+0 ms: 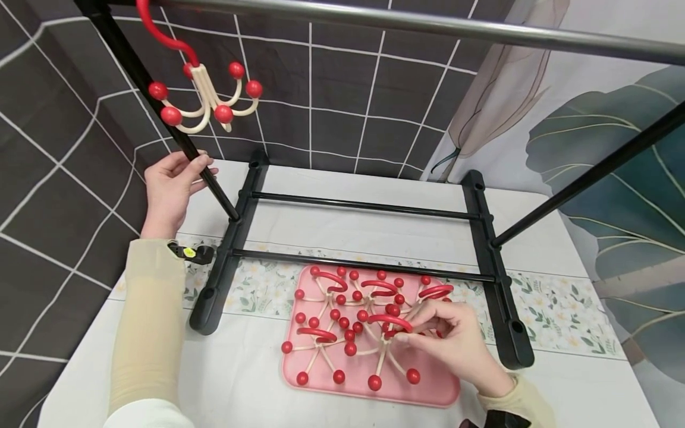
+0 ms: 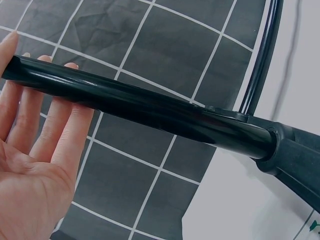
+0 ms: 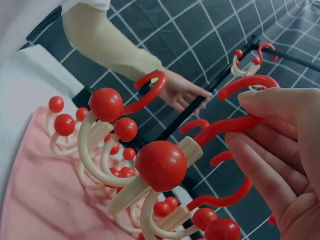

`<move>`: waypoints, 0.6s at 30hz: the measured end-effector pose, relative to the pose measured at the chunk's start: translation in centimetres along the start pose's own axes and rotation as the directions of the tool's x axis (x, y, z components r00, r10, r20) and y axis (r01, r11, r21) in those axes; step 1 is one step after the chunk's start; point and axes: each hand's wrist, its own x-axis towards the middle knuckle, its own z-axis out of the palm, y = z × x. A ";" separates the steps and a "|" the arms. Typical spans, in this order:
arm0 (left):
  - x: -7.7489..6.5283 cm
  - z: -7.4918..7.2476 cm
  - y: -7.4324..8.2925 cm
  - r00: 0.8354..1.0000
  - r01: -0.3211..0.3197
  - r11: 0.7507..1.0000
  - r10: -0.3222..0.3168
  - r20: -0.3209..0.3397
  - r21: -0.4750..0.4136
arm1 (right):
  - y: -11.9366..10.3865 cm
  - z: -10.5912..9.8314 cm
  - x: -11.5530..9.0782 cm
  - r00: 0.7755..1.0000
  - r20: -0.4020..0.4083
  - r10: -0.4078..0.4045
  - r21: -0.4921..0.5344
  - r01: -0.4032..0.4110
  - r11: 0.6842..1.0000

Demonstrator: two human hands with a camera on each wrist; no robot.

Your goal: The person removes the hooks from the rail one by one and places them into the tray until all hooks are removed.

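Note:
My right hand (image 1: 457, 340) pinches the red hook (image 1: 386, 318) of a multi-arm hanger whose cream arms end in red balls. In the right wrist view, thumb and fingertips are on that hook (image 3: 222, 129), with the cream arms and red balls (image 3: 161, 166) spreading away from the hand. Several similar hangers (image 1: 321, 336) crowd the pink tray (image 1: 374, 397) around it. My left hand (image 1: 167, 189) holds the slanting black post (image 1: 218, 193) of a rack, its fingers behind the post in the left wrist view. Another such hanger (image 1: 206, 98) hangs from the top bar by its red hook.
The rack's silver top bar (image 1: 374, 19) crosses above the table. Its black feet (image 1: 505, 315) and lower crossbars (image 1: 353, 259) stand on the white tabletop (image 1: 235, 368), just behind the tray. Dark tiled-pattern cloth (image 1: 342, 77) and a leaf-print curtain (image 1: 631, 154) hang behind.

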 end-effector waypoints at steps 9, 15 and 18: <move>-0.1 0.0 0.0 1.000 0.009 1.000 -0.009 -0.002 0.005 | 0.9 0.4 -1.0 0.991 -0.042 0.124 -0.033 -0.125 0.992; 0.0 0.0 0.1 1.000 0.012 1.000 -0.012 0.000 0.012 | 1.9 0.7 -1.1 0.985 -0.050 0.167 -0.051 -0.170 0.984; 0.0 -0.1 0.1 1.000 0.012 1.000 -0.012 0.001 0.020 | 2.2 0.9 -1.2 0.982 -0.048 0.185 -0.030 -0.187 0.982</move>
